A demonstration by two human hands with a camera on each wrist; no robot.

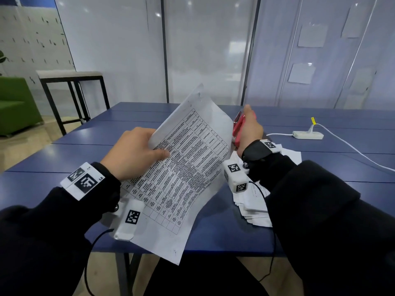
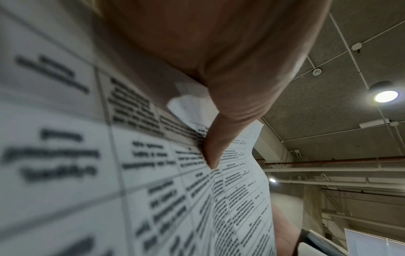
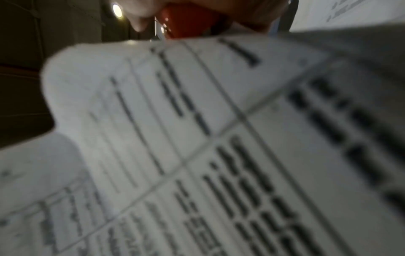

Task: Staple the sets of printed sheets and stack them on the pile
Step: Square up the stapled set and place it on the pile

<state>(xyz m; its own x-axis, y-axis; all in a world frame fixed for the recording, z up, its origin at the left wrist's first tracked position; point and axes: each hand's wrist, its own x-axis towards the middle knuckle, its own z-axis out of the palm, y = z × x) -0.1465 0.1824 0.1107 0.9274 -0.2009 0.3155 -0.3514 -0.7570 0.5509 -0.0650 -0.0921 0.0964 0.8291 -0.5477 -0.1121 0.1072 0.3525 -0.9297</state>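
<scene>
A set of printed sheets (image 1: 183,167) with a table of text is held tilted above the blue table (image 1: 85,154), its far corner raised. My left hand (image 1: 136,152) pinches its left edge, thumb (image 2: 214,149) on the printed face. The sheets (image 2: 153,181) fill the left wrist view and the sheets (image 3: 197,147) fill the right wrist view, blurred. My right hand (image 1: 249,127) grips a red stapler (image 1: 237,124) just past the sheets' right edge; the stapler (image 3: 188,22) shows at the top. A pile of sheets (image 1: 254,201) lies under my right forearm.
A white power strip (image 1: 307,135) with its cable (image 1: 350,146) lies on the table at the right. A small black-framed table (image 1: 72,86) and a green seat (image 1: 15,103) stand beyond the left side. Glass partitions back the table.
</scene>
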